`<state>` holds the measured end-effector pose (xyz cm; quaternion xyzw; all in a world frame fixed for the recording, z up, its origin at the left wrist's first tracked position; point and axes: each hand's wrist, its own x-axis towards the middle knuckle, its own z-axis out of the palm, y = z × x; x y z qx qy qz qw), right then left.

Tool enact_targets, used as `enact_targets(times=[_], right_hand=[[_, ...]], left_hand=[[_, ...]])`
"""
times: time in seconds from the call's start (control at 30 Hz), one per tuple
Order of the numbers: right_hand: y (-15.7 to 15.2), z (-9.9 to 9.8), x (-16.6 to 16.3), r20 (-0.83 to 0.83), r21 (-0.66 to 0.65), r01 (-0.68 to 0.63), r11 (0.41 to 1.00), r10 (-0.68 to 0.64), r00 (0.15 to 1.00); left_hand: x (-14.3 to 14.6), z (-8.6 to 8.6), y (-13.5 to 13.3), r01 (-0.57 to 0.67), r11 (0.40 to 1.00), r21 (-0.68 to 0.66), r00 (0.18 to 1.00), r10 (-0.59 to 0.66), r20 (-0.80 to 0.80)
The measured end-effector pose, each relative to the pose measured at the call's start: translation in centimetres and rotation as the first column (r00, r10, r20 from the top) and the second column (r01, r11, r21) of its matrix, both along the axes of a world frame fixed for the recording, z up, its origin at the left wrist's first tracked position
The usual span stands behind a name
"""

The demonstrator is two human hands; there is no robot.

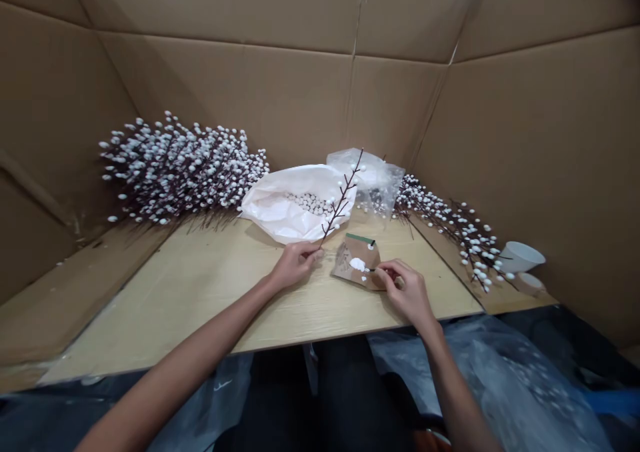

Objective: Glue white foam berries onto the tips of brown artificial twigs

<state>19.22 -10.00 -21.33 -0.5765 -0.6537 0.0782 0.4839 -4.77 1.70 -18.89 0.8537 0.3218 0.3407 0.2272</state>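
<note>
My left hand (296,265) pinches the bottom of a dark brown artificial berry branch (341,199), which leans up to the right and bears a few white berries. My right hand (406,288) is closed on a thin dark stick (371,270), its tip at the white paste (357,264) on a small piece of cardboard (370,255). Behind the branch lies an open white plastic bag (275,205) with many loose white berries (313,203) inside. What kind of tool the stick is I cannot make out.
A large pile of white-berried branches (185,169) lies at the back left, another bunch (450,219) at the right. Near that bunch are a clear plastic bag (373,179), a white cup (521,257) and a tape roll (530,283). Cardboard walls (225,72) enclose the wooden table (165,299).
</note>
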Motion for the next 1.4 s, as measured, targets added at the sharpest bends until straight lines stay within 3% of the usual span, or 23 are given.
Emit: enact_targets(times=[0.2,0.37,0.7,0.93,1.4], right_hand=[[-0.4,-0.1,0.1,0.052,0.036,-0.052,0.998,0.05,0.997],[-0.2,1.3,0.3,0.203,0.031,-0.168,0.985,0.158,0.966],[1.4,3.9,-0.1,0.546,-0.169,-0.27,0.948,0.318,0.775],[1.4,5.1,-0.9,0.604,-0.296,-0.243,0.924,0.378,0.702],[1.3,4.1,-0.6,0.632,-0.256,-0.268,0.929,0.37,0.681]], left_hand=[[0.2,0.1,-0.1,0.008,1.0,-0.017,1.0,-0.008,-0.013],[0.2,0.0,-0.1,-0.002,1.0,-0.014,1.0,0.002,-0.017],[0.1,-0.3,0.0,-0.007,1.0,-0.005,1.0,0.007,-0.011],[0.2,-0.7,0.2,0.002,1.0,0.009,0.999,-0.002,0.035],[0.2,-0.6,0.1,0.033,0.997,0.066,0.999,-0.034,0.026]])
